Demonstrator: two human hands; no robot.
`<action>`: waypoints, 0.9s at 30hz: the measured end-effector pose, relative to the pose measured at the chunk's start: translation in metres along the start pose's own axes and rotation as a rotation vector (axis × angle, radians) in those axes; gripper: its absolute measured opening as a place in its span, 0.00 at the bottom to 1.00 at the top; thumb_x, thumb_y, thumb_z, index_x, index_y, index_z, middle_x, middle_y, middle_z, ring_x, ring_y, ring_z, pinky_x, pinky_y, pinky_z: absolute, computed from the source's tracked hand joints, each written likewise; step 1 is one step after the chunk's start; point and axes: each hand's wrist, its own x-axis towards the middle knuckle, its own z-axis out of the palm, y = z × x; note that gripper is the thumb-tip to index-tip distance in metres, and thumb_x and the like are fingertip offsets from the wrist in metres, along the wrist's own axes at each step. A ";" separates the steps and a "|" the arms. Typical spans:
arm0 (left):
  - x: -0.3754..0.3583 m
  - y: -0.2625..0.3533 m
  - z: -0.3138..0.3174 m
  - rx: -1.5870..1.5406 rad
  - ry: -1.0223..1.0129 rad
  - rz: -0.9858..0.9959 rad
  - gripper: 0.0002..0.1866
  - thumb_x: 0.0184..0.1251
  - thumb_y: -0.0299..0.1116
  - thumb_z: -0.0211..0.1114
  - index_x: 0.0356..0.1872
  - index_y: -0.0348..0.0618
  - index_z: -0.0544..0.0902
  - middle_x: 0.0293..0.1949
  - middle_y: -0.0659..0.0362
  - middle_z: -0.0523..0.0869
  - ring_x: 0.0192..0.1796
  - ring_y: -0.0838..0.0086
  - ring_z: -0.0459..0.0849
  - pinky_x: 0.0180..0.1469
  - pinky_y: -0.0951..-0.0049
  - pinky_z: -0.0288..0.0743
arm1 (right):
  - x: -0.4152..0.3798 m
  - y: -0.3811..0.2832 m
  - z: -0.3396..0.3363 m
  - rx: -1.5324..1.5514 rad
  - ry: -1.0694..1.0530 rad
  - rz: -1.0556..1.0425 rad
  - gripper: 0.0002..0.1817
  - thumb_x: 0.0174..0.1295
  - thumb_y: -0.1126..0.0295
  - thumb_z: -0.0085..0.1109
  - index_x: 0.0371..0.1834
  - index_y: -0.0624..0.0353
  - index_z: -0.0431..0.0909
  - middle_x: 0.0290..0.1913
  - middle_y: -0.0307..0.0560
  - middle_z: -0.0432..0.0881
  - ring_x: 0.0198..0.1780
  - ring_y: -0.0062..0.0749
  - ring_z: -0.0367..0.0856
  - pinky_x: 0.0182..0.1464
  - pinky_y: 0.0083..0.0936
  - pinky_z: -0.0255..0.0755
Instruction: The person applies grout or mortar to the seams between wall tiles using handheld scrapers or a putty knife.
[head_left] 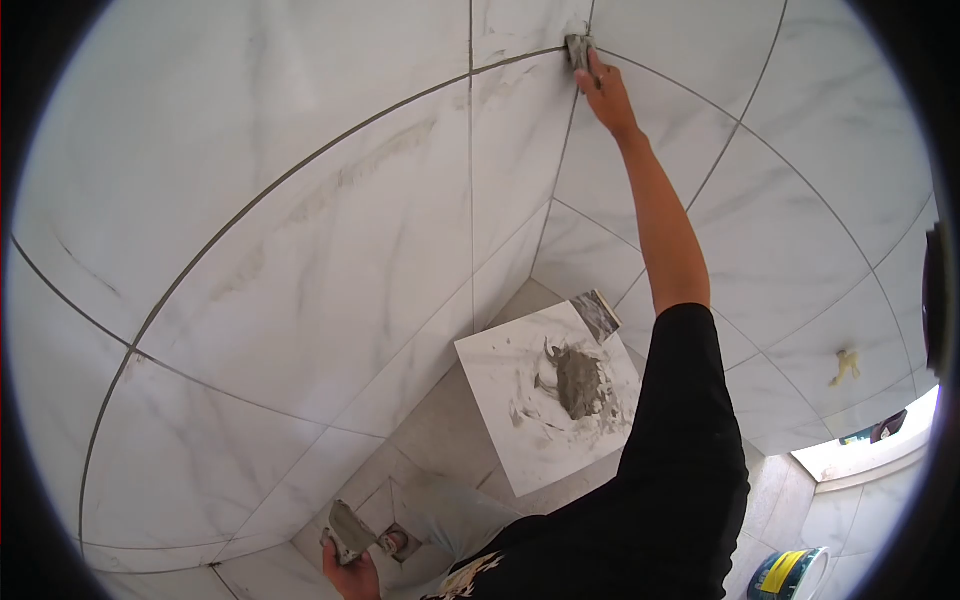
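Note:
Stretched up to the wall corner, my right hand (608, 98) grips a small grout-smeared spreader (578, 50). The spreader touches the white marbled wall tiles where a horizontal and a vertical joint meet. Low on the left, my left hand (352, 575) is closed around a flat scraper (349, 532) coated with grey grout. Between the two hands, a white square board (510, 440) lies on the floor. A heap of wet grey grout (578, 380) sits on it, with smears around.
A grey-smeared rectangular piece (597, 314) rests at the board's far corner. Near my left hand is a floor drain (398, 541). A bucket with a yellow label (790, 574) stands at lower right, below a bright window opening (850, 455). A yellowish smear (845, 366) marks the right wall.

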 end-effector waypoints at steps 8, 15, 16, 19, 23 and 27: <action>-0.002 0.005 0.004 -0.088 0.007 -0.121 0.17 0.73 0.44 0.54 0.57 0.52 0.79 0.50 0.69 0.85 0.45 0.81 0.85 0.34 0.82 0.80 | -0.007 -0.018 -0.042 -0.013 -0.343 0.264 0.31 0.68 0.51 0.54 0.67 0.63 0.71 0.41 0.43 0.78 0.38 0.36 0.79 0.47 0.30 0.76; -0.002 0.007 0.012 -0.138 0.029 -0.087 0.15 0.72 0.44 0.57 0.54 0.52 0.80 0.48 0.68 0.87 0.46 0.82 0.86 0.32 0.81 0.81 | 0.039 -0.069 -0.047 0.274 -0.106 0.716 0.27 0.68 0.43 0.43 0.48 0.58 0.74 0.34 0.42 0.75 0.31 0.29 0.76 0.29 0.29 0.76; -0.003 0.006 0.007 -0.150 0.002 -0.097 0.16 0.72 0.44 0.57 0.54 0.52 0.80 0.49 0.67 0.87 0.45 0.81 0.87 0.32 0.79 0.82 | 0.049 -0.069 -0.043 0.272 -0.110 0.712 0.27 0.68 0.43 0.43 0.48 0.58 0.74 0.34 0.42 0.75 0.31 0.29 0.76 0.29 0.29 0.76; -0.008 0.000 -0.008 -0.185 -0.059 -0.129 0.16 0.72 0.43 0.57 0.55 0.51 0.80 0.49 0.66 0.87 0.43 0.79 0.88 0.32 0.78 0.85 | 0.074 -0.064 -0.025 0.282 -0.018 0.797 0.25 0.69 0.44 0.42 0.46 0.57 0.73 0.34 0.43 0.75 0.28 0.32 0.75 0.26 0.29 0.74; -0.023 0.000 -0.024 -0.283 -0.021 -0.133 0.16 0.73 0.43 0.57 0.55 0.51 0.80 0.48 0.65 0.88 0.42 0.78 0.88 0.31 0.77 0.86 | 0.077 -0.069 -0.043 0.380 -0.159 0.857 0.21 0.71 0.48 0.41 0.44 0.55 0.72 0.32 0.44 0.76 0.27 0.33 0.73 0.24 0.26 0.69; -0.026 0.003 -0.044 -0.245 0.059 -0.134 0.15 0.73 0.42 0.57 0.55 0.52 0.80 0.47 0.66 0.88 0.42 0.79 0.88 0.30 0.79 0.84 | 0.062 -0.099 -0.043 0.518 -0.259 0.887 0.20 0.71 0.49 0.43 0.45 0.54 0.71 0.31 0.44 0.77 0.26 0.33 0.73 0.23 0.25 0.66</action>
